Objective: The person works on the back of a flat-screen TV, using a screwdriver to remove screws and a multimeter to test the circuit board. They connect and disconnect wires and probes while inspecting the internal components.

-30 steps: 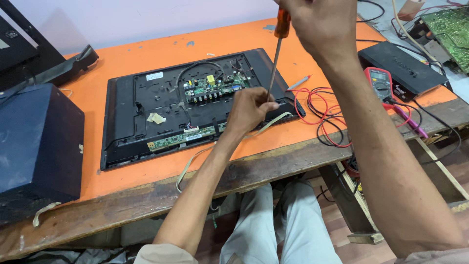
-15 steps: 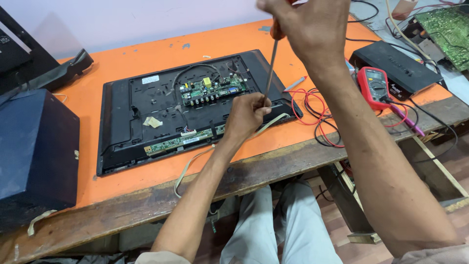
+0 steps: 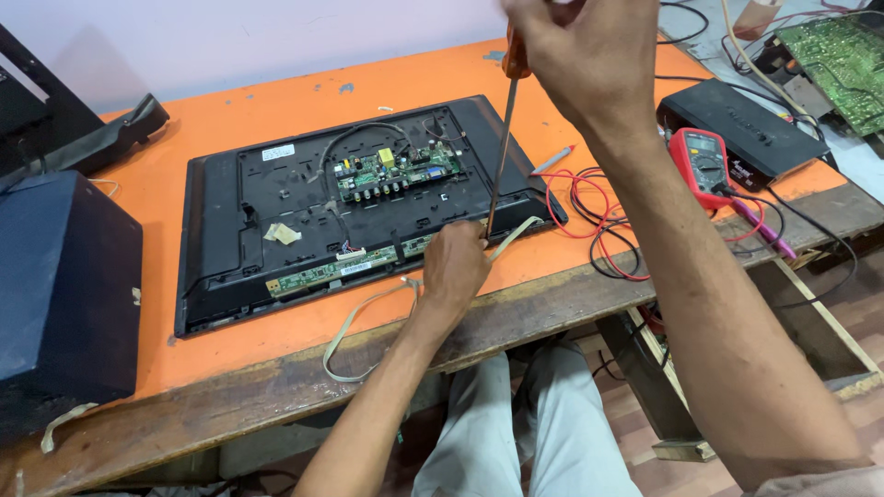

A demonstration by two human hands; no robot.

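An opened flat screen panel (image 3: 230, 230) lies back-up on the orange table (image 3: 230, 110), with a green circuit board (image 3: 387, 175) in its middle and a narrow green strip board (image 3: 322, 271) along its near edge. My right hand (image 3: 580, 55) grips the orange handle of a long screwdriver (image 3: 497, 156) held upright, its tip at the panel's near right edge. My left hand (image 3: 451, 267) rests at that edge with its fingers around the screwdriver's tip. A pale flat ribbon cable (image 3: 359, 322) trails from there over the table's front.
A red multimeter (image 3: 702, 166) with red and black leads (image 3: 589, 212) lies right of the panel, next to a black box (image 3: 737, 124) and another green board (image 3: 833, 55). A dark speaker box (image 3: 64, 285) stands at the left. A black stand (image 3: 92, 138) lies at the back left.
My view has shifted slightly, so the panel sits further right in the frame. Both hands keep the same hold on the screwdriver and at its tip on the panel's edge.
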